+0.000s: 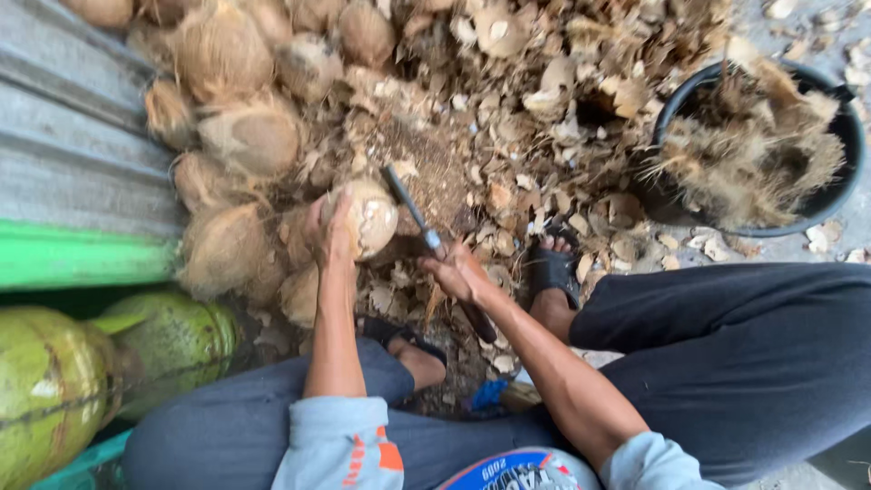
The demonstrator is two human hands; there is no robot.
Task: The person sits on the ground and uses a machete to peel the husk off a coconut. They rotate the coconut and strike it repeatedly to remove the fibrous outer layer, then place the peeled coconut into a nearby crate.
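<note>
No packages, signs or screens show. The only printed thing is a round blue patch [522, 470] with a red and white border, at the bottom edge just below the dark trousers [726, 363], partly cut off.

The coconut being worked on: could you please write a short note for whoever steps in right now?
Left hand: steadies the husked coconut on the ground.
Right hand: grips the knife, blade laid against the coconut's right side.
Around: brown husked coconuts piled upper left, green coconuts lower left, husk scraps across the ground, black tub of fibre upper right.
Done: this coconut has most of its husk off.
Left: some fibre clings to its shell; the green coconuts are unhusked.
</note>
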